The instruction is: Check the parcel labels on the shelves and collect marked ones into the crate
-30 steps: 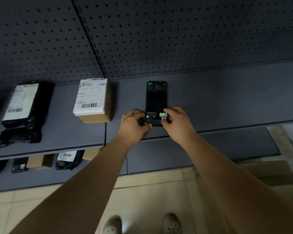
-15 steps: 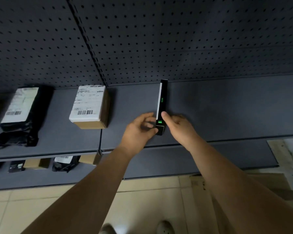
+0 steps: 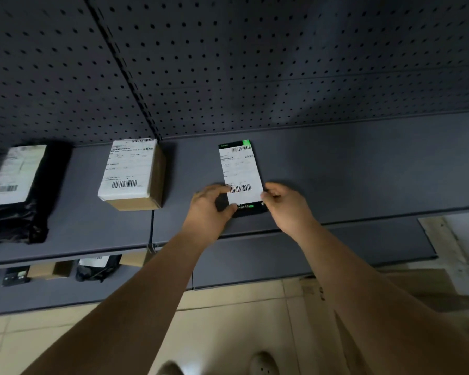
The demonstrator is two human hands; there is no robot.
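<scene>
I'm holding a flat black box (image 3: 241,180) on the grey shelf (image 3: 363,169), white shipping label (image 3: 240,173) facing up. There are barcodes at the top and bottom of the label and a green patch on the box's far corner; the print's too blurry to read. My left hand (image 3: 210,205) is pinching the near left corner, and my right hand (image 3: 284,205) is pinching the near right edge, both arms stretched forward. A cardboard parcel (image 3: 133,174) is sitting well apart to the left.
</scene>
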